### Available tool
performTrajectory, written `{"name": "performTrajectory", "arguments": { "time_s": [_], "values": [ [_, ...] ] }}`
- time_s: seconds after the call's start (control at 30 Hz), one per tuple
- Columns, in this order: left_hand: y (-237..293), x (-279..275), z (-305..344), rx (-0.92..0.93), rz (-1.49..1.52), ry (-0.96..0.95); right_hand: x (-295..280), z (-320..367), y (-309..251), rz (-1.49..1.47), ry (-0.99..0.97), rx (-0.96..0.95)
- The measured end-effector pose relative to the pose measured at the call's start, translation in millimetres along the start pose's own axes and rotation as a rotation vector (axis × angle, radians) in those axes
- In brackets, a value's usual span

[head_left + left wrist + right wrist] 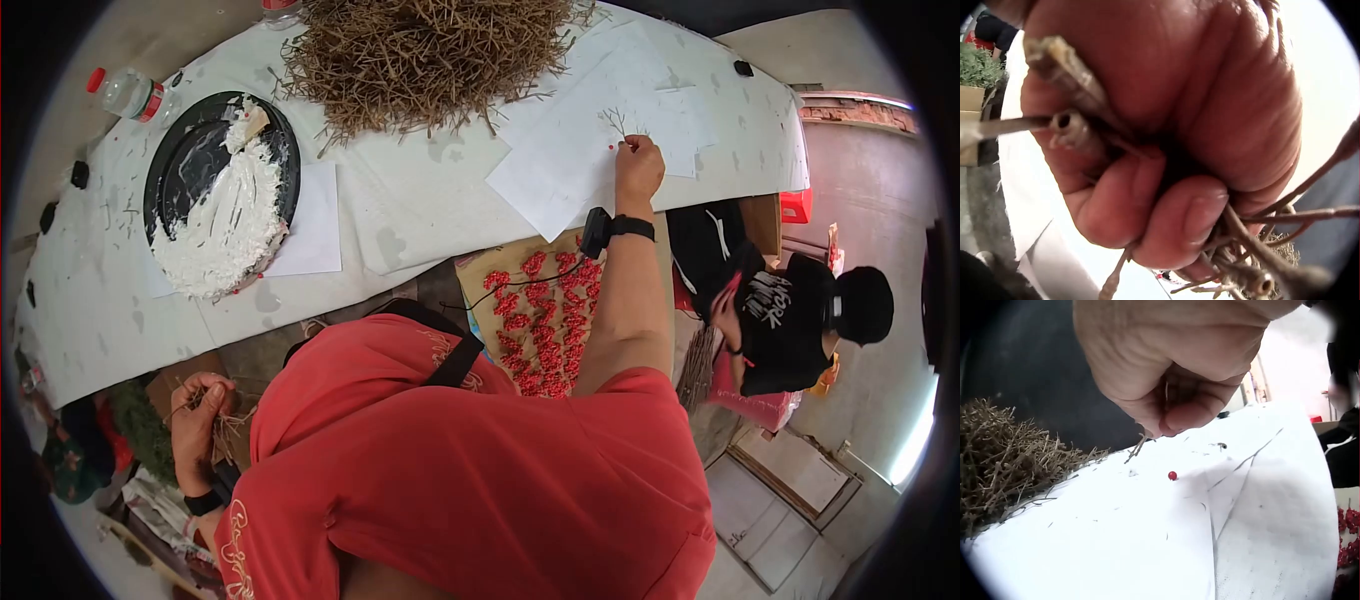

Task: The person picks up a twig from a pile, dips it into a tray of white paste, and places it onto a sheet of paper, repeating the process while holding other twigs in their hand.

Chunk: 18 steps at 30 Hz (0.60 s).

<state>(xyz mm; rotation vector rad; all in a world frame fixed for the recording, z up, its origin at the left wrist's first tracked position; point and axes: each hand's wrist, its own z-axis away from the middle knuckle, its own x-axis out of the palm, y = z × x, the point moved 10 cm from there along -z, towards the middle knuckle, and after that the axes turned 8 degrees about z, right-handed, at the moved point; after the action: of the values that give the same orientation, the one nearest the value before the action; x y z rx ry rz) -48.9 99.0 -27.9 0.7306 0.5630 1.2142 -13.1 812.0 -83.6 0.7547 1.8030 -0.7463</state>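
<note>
My right hand (640, 168) is stretched out over the white papers on the table and pinches a thin branched twig (616, 122) between thumb and fingertips. In the right wrist view, a short part of that twig (1137, 449) shows below the fingertips, and a loose red berry (1172, 475) lies on the paper nearby. Low by my body, off the table's near edge, my left hand (203, 415) grips a bunch of brown twigs (1266, 250). Their cut hollow ends and forks stick out on both sides of the curled fingers.
A large heap of brown twigs (430, 65) sits at the table's far side. Left of it is a black plate (160, 175) with white paste (220, 245), near a plastic bottle (130, 95). Red berry clusters (540, 320) lie on a board below the edge. Another person (790, 320) is at right.
</note>
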Motion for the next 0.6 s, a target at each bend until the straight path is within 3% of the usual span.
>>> {"name": "performTrajectory", "arguments": {
  "time_s": [0.27, 0.37, 0.6],
  "values": [
    [-3, 1, 0, -0.002, 0.0, -0.018, 15, 5, 4, 0.094, -0.127, 0.079],
    [-4, 0, -1, -0.003, 0.005, -0.027, 15, 8, -5, 0.112, -0.111, 0.0],
    [1, 4, -1, 0.024, 0.043, 0.009, -7, 8, 3, 0.119, -0.003, 0.024]
  ]
}}
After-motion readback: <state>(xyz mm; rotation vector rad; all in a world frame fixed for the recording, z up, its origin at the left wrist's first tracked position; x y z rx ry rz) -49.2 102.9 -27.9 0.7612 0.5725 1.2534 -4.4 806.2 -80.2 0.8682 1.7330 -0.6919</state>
